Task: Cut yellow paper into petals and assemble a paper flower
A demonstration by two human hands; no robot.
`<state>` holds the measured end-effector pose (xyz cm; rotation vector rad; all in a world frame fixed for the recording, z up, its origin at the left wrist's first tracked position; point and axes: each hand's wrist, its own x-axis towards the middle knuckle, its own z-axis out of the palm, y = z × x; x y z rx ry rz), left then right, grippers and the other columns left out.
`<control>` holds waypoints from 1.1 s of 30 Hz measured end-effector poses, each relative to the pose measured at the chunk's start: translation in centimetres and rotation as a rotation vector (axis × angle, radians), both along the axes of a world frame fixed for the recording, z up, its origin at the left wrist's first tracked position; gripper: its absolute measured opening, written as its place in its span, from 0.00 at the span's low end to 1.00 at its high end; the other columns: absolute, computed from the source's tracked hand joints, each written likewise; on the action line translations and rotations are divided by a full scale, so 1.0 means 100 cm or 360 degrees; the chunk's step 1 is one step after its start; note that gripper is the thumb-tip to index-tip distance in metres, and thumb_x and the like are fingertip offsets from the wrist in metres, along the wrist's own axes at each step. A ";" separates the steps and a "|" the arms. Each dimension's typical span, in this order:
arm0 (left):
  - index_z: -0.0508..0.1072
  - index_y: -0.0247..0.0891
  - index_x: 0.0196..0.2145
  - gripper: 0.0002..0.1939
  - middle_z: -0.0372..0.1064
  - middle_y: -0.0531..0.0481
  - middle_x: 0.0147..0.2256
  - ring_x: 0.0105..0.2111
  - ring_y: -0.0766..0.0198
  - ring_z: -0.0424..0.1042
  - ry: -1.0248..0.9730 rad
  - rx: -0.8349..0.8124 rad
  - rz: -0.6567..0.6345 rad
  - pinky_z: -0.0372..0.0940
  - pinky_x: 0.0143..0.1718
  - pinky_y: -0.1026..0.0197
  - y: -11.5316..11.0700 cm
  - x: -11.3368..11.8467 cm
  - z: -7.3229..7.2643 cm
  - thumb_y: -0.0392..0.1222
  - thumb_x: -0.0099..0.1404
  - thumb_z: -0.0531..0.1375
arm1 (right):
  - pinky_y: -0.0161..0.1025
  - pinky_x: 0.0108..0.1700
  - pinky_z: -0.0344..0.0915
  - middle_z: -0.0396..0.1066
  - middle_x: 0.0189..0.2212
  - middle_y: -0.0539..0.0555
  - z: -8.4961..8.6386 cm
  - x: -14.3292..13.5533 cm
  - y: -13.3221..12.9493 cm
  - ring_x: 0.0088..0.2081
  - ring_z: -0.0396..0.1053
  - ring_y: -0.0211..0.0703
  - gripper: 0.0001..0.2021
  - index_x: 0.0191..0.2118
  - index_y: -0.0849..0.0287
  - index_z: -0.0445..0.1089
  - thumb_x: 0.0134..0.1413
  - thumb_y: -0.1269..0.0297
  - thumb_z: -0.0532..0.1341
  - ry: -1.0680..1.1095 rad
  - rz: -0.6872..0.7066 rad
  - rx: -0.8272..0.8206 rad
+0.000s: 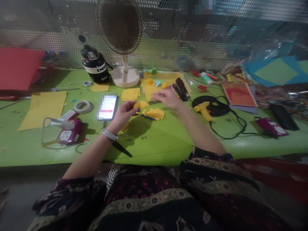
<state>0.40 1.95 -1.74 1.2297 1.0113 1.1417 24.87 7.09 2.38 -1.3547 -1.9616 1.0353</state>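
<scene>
My left hand (125, 115) pinches a rounded piece of yellow paper (141, 104) between thumb and fingers, above the green tabletop. Just right of it lies a small heap of yellow paper pieces (155, 114). My right hand (168, 98), slightly blurred, hovers over the table with its fingers stretched out to the left, and nothing shows in them. Beyond the hands are a stack of yellow paper squares (130, 94) and a larger yellow sheet (147, 90) with small yellow pieces on it. A dark stapler (182, 89) lies close behind my right hand.
To the left are a lit phone (107, 108), a tape roll (82, 106) and a purple device (70, 132). A fan (125, 77) and a black bottle (96, 65) stand at the back. A yellow glue gun (204, 109) with its cord lies right, near coloured papers (239, 94).
</scene>
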 end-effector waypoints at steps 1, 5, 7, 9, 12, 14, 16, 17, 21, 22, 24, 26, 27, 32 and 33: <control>0.74 0.35 0.41 0.15 0.76 0.47 0.36 0.34 0.66 0.75 0.0008 0.0005 -0.0010 0.72 0.37 0.62 0.000 0.000 -0.001 0.40 0.57 0.68 | 0.45 0.50 0.70 0.76 0.43 0.59 -0.004 -0.016 -0.015 0.44 0.73 0.43 0.12 0.46 0.60 0.73 0.63 0.58 0.59 0.0176 0.0008 -0.0091; 0.74 0.35 0.41 0.16 0.76 0.47 0.37 0.34 0.67 0.75 -0.0010 0.0030 -0.0061 0.70 0.38 0.63 0.000 -0.001 -0.004 0.41 0.56 0.69 | 0.42 0.47 0.74 0.78 0.36 0.53 -0.017 -0.057 -0.047 0.37 0.75 0.41 0.08 0.37 0.59 0.75 0.57 0.60 0.65 0.0561 -0.0005 -0.0244; 0.74 0.35 0.42 0.17 0.76 0.47 0.37 0.34 0.68 0.74 -0.0061 0.0020 -0.0039 0.70 0.36 0.64 0.000 -0.001 -0.004 0.41 0.56 0.69 | 0.41 0.46 0.75 0.79 0.34 0.53 -0.018 -0.062 -0.050 0.35 0.76 0.40 0.07 0.36 0.59 0.75 0.57 0.61 0.65 0.0667 -0.0064 -0.0332; 0.74 0.36 0.43 0.18 0.76 0.48 0.37 0.33 0.68 0.74 -0.0115 -0.0009 0.0004 0.69 0.36 0.65 0.001 -0.002 -0.004 0.42 0.56 0.70 | 0.42 0.46 0.76 0.79 0.32 0.54 -0.016 -0.062 -0.049 0.33 0.76 0.39 0.06 0.36 0.59 0.76 0.58 0.63 0.64 0.0735 -0.0147 -0.0410; 0.74 0.37 0.40 0.17 0.74 0.50 0.35 0.32 0.69 0.73 -0.0180 -0.0084 -0.0001 0.69 0.37 0.64 0.002 -0.004 -0.005 0.45 0.55 0.70 | 0.41 0.46 0.76 0.79 0.30 0.54 -0.013 -0.063 -0.052 0.31 0.76 0.38 0.06 0.35 0.60 0.76 0.61 0.64 0.62 0.0805 -0.0231 -0.0489; 0.74 0.36 0.36 0.17 0.73 0.51 0.33 0.31 0.70 0.72 -0.0213 -0.0133 -0.0014 0.69 0.36 0.65 0.002 -0.004 -0.006 0.48 0.54 0.71 | 0.40 0.46 0.76 0.79 0.29 0.54 -0.013 -0.064 -0.055 0.31 0.76 0.38 0.08 0.35 0.59 0.75 0.61 0.64 0.61 0.0854 -0.0230 -0.0513; 0.73 0.37 0.33 0.17 0.72 0.53 0.31 0.30 0.71 0.72 -0.0231 -0.0168 -0.0009 0.67 0.33 0.66 0.001 -0.004 -0.006 0.49 0.53 0.71 | 0.40 0.46 0.76 0.78 0.30 0.54 -0.014 -0.064 -0.057 0.31 0.76 0.37 0.08 0.34 0.59 0.75 0.60 0.62 0.62 0.0891 -0.0188 -0.0496; 0.72 0.37 0.33 0.17 0.72 0.53 0.30 0.30 0.71 0.72 -0.0235 -0.0184 -0.0010 0.67 0.31 0.67 0.001 -0.003 -0.005 0.50 0.53 0.71 | 0.40 0.46 0.75 0.78 0.31 0.54 -0.015 -0.064 -0.058 0.32 0.76 0.38 0.08 0.34 0.59 0.75 0.59 0.60 0.63 0.0895 -0.0161 -0.0466; 0.72 0.37 0.33 0.16 0.72 0.53 0.31 0.30 0.71 0.73 -0.0266 -0.0242 -0.0049 0.65 0.28 0.69 -0.001 -0.002 -0.002 0.48 0.54 0.71 | 0.41 0.46 0.75 0.77 0.32 0.53 -0.018 -0.062 -0.058 0.33 0.76 0.38 0.10 0.35 0.58 0.76 0.56 0.57 0.65 0.0838 -0.0100 -0.0352; 0.72 0.37 0.33 0.16 0.72 0.53 0.30 0.30 0.71 0.72 -0.0278 -0.0250 -0.0051 0.65 0.27 0.69 -0.001 -0.002 -0.001 0.48 0.53 0.72 | 0.40 0.45 0.75 0.77 0.32 0.53 -0.019 -0.062 -0.058 0.33 0.75 0.38 0.10 0.35 0.58 0.76 0.55 0.56 0.65 0.0827 -0.0095 -0.0339; 0.72 0.37 0.34 0.17 0.72 0.53 0.30 0.29 0.71 0.72 -0.0283 -0.0261 -0.0044 0.65 0.27 0.70 -0.002 -0.001 -0.001 0.48 0.53 0.72 | 0.41 0.45 0.75 0.76 0.32 0.52 -0.020 -0.061 -0.058 0.33 0.75 0.38 0.10 0.34 0.58 0.75 0.53 0.56 0.66 0.0825 -0.0091 -0.0321; 0.72 0.37 0.34 0.18 0.72 0.52 0.31 0.29 0.71 0.72 -0.0259 -0.0251 -0.0032 0.65 0.26 0.70 -0.002 -0.001 -0.001 0.49 0.52 0.72 | 0.41 0.44 0.75 0.76 0.32 0.52 -0.021 -0.061 -0.058 0.32 0.74 0.38 0.10 0.33 0.58 0.75 0.52 0.57 0.66 0.0821 -0.0093 -0.0306; 0.72 0.37 0.34 0.19 0.73 0.52 0.31 0.29 0.71 0.72 -0.0242 -0.0237 -0.0035 0.66 0.27 0.70 -0.002 -0.001 -0.002 0.50 0.52 0.72 | 0.41 0.44 0.75 0.77 0.32 0.52 -0.022 -0.060 -0.057 0.32 0.74 0.38 0.09 0.33 0.58 0.75 0.52 0.57 0.66 0.0818 -0.0090 -0.0298; 0.72 0.36 0.36 0.20 0.74 0.51 0.32 0.29 0.70 0.73 -0.0148 -0.0117 -0.0063 0.67 0.29 0.68 0.000 -0.001 -0.008 0.51 0.52 0.72 | 0.40 0.42 0.73 0.77 0.31 0.52 -0.025 -0.059 -0.057 0.31 0.74 0.38 0.07 0.37 0.60 0.75 0.52 0.64 0.63 0.0739 -0.0022 -0.0265; 0.73 0.36 0.36 0.20 0.74 0.51 0.32 0.29 0.70 0.73 -0.0113 -0.0082 -0.0063 0.67 0.30 0.68 0.000 -0.001 -0.009 0.51 0.52 0.72 | 0.39 0.41 0.73 0.78 0.32 0.53 -0.025 -0.059 -0.058 0.31 0.74 0.38 0.08 0.38 0.60 0.74 0.51 0.65 0.63 0.0703 -0.0013 -0.0263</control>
